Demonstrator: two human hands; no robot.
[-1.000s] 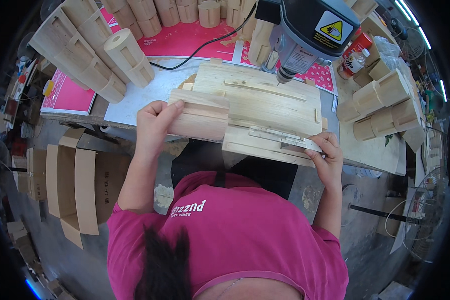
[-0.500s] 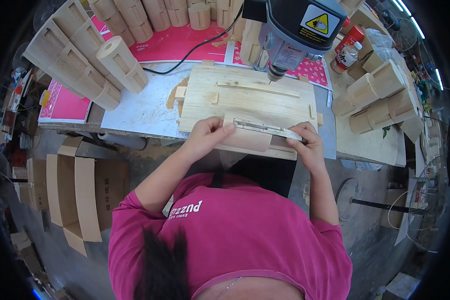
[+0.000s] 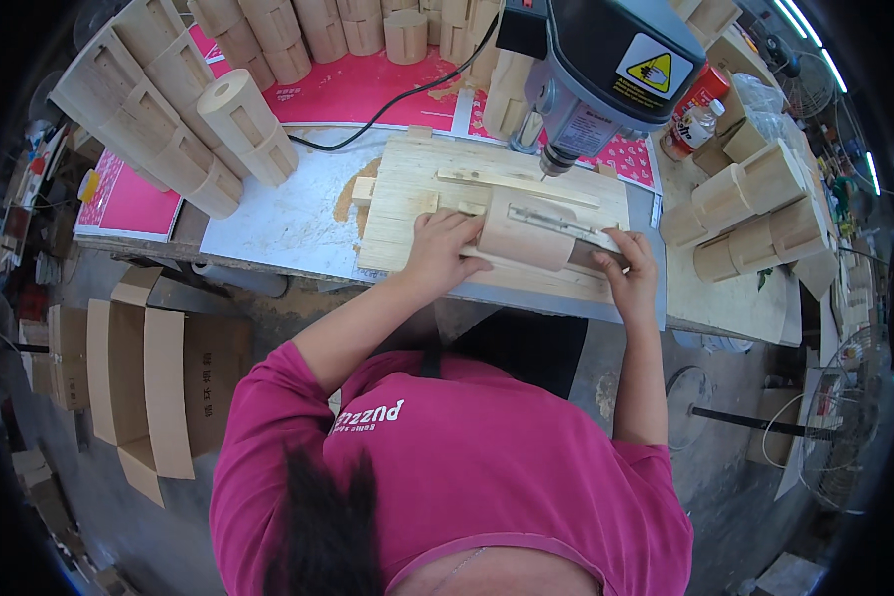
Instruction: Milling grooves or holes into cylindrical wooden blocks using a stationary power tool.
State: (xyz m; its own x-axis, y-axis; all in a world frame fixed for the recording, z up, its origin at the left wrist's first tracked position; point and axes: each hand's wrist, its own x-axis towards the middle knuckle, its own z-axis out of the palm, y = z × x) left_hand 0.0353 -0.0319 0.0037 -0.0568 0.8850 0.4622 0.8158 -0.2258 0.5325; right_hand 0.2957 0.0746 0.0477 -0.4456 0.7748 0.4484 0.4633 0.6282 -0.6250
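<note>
A smooth wooden cylinder (image 3: pixel 526 236) lies on its side over the plywood board (image 3: pixel 397 214). Along its upper face runs a long, pale slotted strip (image 3: pixel 558 223), whose right end sticks out past the cylinder. My left hand (image 3: pixel 441 250) grips the cylinder's left end, with the thumb on the near side. At the other end, my right hand (image 3: pixel 630 270) pinches the strip's projecting end between thumb and fingers. A darker piece (image 3: pixel 588 260) shows beneath that end, partly hidden. Just beyond the cylinder hangs the drill press's chuck (image 3: pixel 556 159) with a thin bit.
Thin wooden strips (image 3: pixel 512 186) are fixed on the board. Stacked wooden cylinders (image 3: pixel 154 109) stand at the left, with more at the back and right (image 3: pixel 765 214). A black cable (image 3: pixel 397 102) crosses the table. An open cardboard box (image 3: pixel 169 377) sits on the floor at left.
Both hands have carried the cylinder away from my body, slightly right, onto the board below the drill. My left hand has shifted from pinching the strip's end area to gripping the cylinder's end.
</note>
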